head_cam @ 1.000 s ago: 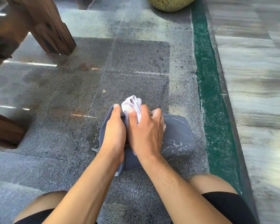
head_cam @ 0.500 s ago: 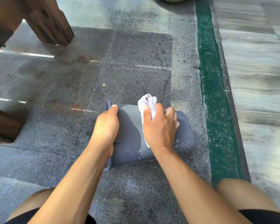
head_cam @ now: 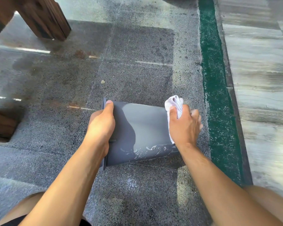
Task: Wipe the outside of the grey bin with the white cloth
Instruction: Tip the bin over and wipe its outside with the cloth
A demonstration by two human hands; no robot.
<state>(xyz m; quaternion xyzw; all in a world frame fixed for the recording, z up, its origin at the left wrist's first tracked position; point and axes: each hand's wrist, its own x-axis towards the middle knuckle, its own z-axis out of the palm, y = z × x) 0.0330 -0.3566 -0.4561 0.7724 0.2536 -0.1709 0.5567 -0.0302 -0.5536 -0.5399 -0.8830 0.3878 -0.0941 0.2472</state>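
Sliding right along the grey bin (head_cam: 142, 128), the right hand (head_cam: 184, 128) now sits at its right end, near the base. It was close to the left hand (head_cam: 101, 126) a moment ago. Its fingers curl around the bunched white cloth (head_cam: 174, 103) and press it on the bin. The left hand wraps the rim at the left end and holds the bin steady. The bin lies on its side on the stone floor (head_cam: 137, 70), long way left to right (white smears show along the near edge). So the next wipe probably goes back left, or down to the smears.
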